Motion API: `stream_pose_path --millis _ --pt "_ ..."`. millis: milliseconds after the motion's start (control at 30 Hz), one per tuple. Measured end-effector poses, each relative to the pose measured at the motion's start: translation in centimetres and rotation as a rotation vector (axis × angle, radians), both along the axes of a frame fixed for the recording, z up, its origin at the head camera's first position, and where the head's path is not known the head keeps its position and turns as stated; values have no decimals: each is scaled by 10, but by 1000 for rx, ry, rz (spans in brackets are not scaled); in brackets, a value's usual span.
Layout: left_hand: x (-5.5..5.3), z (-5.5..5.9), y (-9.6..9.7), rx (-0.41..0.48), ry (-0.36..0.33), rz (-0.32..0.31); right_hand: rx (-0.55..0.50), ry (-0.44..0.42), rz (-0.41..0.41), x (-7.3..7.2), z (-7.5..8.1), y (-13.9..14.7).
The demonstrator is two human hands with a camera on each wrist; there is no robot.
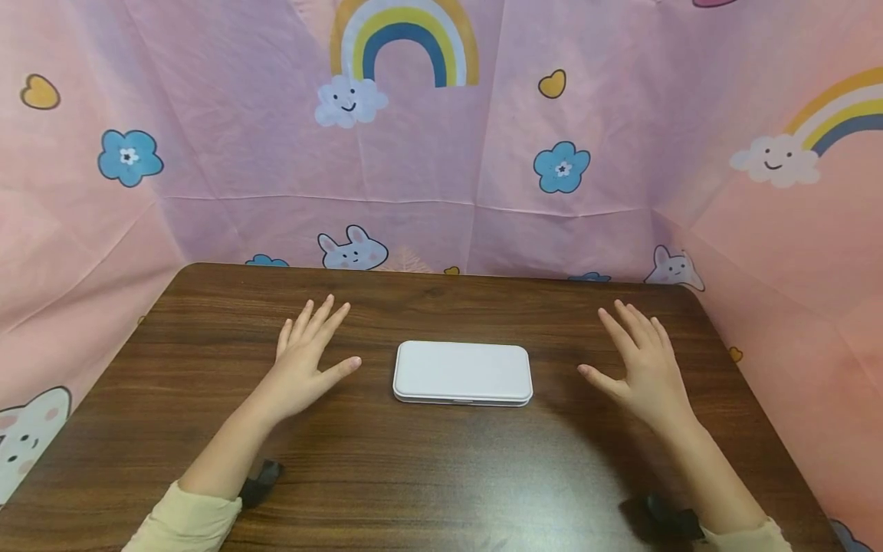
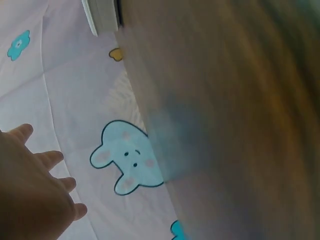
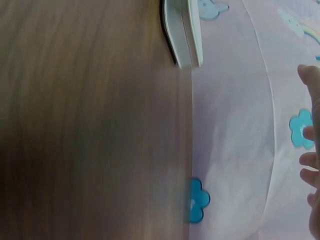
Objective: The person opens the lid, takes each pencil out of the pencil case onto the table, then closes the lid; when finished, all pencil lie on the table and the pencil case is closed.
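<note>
A white rectangular case (image 1: 464,372) with rounded corners lies closed on the dark wooden table, a small clasp at its front edge. To its left is my left hand (image 1: 303,376), fingers spread and holding nothing. My right hand (image 1: 648,376) is on the other side of the case, its fingers extended too and apart from the case. In the left wrist view, part of the case (image 2: 102,15) shows at the top, with the left hand (image 2: 35,185) at the lower left. The right wrist view catches the case's end (image 3: 184,32) and the right hand's fingers (image 3: 310,132) at the right edge.
The wooden table (image 1: 441,475) has its back edge against a pink and purple cloth (image 1: 428,161) printed with rainbows, flowers and rabbits. The cloth also stands along both sides. A dark strap piece (image 1: 260,483) hangs under the left wrist, another (image 1: 672,517) under the right.
</note>
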State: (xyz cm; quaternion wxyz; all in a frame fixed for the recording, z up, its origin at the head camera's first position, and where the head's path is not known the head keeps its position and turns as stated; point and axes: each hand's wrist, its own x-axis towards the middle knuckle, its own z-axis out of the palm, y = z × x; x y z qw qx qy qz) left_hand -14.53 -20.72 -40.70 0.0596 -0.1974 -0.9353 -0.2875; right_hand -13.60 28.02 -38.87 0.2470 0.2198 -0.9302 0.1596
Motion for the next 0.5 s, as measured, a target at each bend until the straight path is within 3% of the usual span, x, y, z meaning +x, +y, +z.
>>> stream_pose_path --millis 167,500 --pt "0 -6 8 83 -54 -22 -36 89 78 2 -4 -19" --pt "0 -19 20 296 -237 -42 -113 144 243 5 -12 -56"
